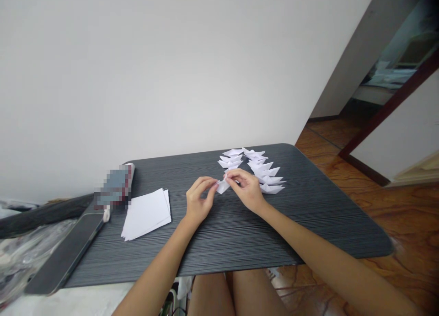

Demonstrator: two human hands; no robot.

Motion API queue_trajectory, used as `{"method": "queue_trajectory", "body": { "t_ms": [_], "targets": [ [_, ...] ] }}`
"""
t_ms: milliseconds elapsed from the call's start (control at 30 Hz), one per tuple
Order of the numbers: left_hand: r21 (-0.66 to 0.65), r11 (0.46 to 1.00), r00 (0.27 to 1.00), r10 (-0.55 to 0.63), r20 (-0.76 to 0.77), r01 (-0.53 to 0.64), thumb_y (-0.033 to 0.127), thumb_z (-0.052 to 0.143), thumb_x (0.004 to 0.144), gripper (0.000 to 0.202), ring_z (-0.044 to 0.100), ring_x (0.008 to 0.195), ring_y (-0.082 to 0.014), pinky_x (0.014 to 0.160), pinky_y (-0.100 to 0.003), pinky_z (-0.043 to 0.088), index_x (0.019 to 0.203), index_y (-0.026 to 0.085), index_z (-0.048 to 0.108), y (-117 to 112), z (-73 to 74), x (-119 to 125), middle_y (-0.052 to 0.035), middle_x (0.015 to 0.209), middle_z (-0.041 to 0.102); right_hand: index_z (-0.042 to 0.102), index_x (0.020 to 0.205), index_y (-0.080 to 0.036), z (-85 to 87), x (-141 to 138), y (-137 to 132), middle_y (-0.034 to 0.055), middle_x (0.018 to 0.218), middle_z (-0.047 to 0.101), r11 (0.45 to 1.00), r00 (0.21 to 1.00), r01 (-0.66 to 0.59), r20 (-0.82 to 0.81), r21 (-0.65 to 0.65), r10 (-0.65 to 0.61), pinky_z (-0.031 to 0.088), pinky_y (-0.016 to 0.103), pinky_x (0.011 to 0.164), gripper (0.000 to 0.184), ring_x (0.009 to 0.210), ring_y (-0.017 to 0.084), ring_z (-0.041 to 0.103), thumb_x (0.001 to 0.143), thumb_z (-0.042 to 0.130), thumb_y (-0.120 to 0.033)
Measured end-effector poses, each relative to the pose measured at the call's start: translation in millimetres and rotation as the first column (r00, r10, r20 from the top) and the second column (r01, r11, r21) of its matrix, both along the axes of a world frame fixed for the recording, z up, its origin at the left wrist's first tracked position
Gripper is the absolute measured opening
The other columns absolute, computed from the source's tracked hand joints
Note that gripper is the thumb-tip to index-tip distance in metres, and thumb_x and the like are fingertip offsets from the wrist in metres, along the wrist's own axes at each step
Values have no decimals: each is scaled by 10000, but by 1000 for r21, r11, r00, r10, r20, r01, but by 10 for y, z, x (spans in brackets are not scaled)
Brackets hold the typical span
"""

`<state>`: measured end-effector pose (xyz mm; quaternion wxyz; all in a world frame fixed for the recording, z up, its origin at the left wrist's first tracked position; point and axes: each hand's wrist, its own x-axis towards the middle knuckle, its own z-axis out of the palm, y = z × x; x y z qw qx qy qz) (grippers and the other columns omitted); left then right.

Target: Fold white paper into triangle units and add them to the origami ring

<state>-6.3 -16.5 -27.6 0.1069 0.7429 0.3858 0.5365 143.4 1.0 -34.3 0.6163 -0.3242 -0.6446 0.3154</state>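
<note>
Between my two hands is a small folded piece of white paper (223,186), held just above the dark table. My left hand (200,198) pinches its left end between thumb and fingertips. At the other end, my right hand (247,188) grips the paper with thumb and forefinger, its remaining fingers curled. Just beyond my hands stand two rows of folded white paper boats; one boat (271,188) of the right row sits close beside my right hand, and the left row's boats (230,161) are partly hidden behind my fingers.
A stack of white paper sheets (147,215) lies on the table (219,243) to the left. Farther left are a smartphone (66,254) at the edge and a blurred-out item (115,185). A white wall (171,78) rises behind; wooden floor (411,224) shows at right.
</note>
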Motion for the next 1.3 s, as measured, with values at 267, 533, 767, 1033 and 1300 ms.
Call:
{"method": "queue_trajectory", "body": {
  "t_ms": [267,533,767,1033,1300],
  "targets": [
    [-13,1000,1000,-9,-5,8,144,503,770,81,544,646,-99,495,-169,499,754,139,583,-9,-19,-4,-42,733,564,585,800,-188,16,20,-29,51,828,607,998,978,-41,205,42,32,486,303,715,79,786,159,574,750,563,-245],
    [1,997,993,-82,-81,82,153,491,778,98,560,627,-90,488,-154,503,764,144,588,-28,-25,-14,-41,728,592,570,736,-185,88,56,-36,46,768,598,994,952,-94,298,62,71,453,303,704,85,742,156,557,784,506,-212],
    [-5,999,994,-45,-97,45,162,493,777,109,570,599,-87,455,-139,487,737,136,592,-52,0,-2,-40,704,604,566,741,-179,96,64,-38,47,770,585,990,938,-127,331,60,100,438,300,709,104,745,154,543,797,482,-204],
    [-110,992,998,-58,-28,54,208,495,781,133,578,576,-96,432,-152,485,725,144,598,-55,-5,-11,-36,694,604,571,721,-183,113,62,-32,39,758,594,991,941,-123,323,57,99,438,298,706,100,733,153,549,785,505,-221],
    [-196,973,992,-125,10,124,220,519,770,112,568,682,-118,452,-167,513,826,149,584,-28,-11,8,-62,815,575,582,728,-197,86,34,-40,45,797,601,994,957,-55,287,99,24,439,284,643,60,748,157,552,762,535,-209]
  ]
}}
